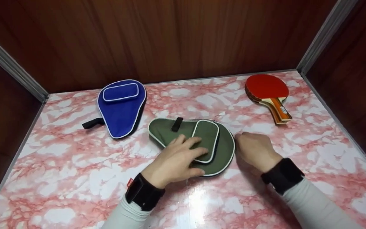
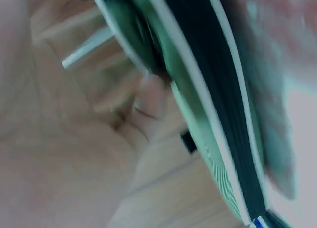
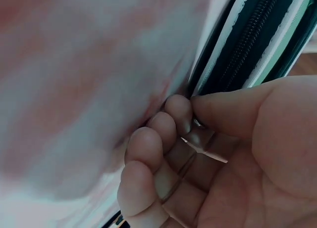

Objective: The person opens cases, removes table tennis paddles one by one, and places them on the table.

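Observation:
An olive-green table tennis paddle case (image 1: 225, 152) with white piping lies flat in the middle of the table, its wide round end to the right. My left hand (image 1: 173, 160) rests on it with spread, slightly bent fingers over the raised pocket (image 1: 206, 136). At the round end's edge, my right hand (image 1: 255, 149) has its fingers curled. In the right wrist view its thumb and index finger pinch a small metal zipper pull (image 3: 198, 123), mostly hidden by the fingers, beside the dark zipper (image 3: 250, 40). The left wrist view shows the case's dark zipper band (image 2: 213, 69) from the side.
A blue paddle case (image 1: 122, 111) with a black strap (image 1: 93, 123) lies at the back left. Stacked paddles (image 1: 267, 87), red rubber uppermost, lie at the back right, handles pointing toward me. Brown wood-look panels (image 1: 170, 41) enclose the pink marbled table (image 1: 59, 178).

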A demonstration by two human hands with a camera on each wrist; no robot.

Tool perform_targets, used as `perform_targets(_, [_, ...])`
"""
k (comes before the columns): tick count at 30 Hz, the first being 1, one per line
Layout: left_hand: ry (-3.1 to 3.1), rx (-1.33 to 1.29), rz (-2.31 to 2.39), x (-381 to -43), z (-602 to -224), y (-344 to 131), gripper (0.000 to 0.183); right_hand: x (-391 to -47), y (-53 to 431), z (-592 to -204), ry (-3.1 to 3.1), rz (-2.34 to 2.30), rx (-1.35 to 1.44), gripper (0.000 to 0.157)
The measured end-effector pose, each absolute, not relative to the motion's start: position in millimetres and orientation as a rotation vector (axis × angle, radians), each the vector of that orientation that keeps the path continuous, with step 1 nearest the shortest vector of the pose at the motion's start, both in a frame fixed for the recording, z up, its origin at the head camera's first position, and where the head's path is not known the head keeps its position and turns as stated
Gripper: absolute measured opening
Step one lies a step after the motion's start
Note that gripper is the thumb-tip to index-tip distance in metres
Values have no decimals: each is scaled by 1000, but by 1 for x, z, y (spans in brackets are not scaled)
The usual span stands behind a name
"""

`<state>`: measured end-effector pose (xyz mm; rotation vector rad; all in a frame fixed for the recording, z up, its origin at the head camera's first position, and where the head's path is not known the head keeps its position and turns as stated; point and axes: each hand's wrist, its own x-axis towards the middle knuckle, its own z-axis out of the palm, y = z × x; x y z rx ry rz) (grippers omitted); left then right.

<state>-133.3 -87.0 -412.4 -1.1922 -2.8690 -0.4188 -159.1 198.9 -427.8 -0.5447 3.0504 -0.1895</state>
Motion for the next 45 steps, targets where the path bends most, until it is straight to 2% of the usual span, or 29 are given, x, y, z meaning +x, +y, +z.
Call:
perform_targets(4, [-2853, -1251, -415, -142, -416, -92, 63, -168, 203, -428, 3054, -192, -541, 6])
perform_targets(11, [-2960, -1191, -477, -149, -424, -97, 74, -170, 204, -430, 3084, -226, -557, 9])
perform_targets(19, [-2972, -1169, -467, -149, -424, -96, 76, -165, 205, -436, 3122, -233, -635, 8])
perform_targets(45, [-2982, -1152, -530, -147, -422, -97, 77, -116, 201, -443, 3180, -187, -786, 15])
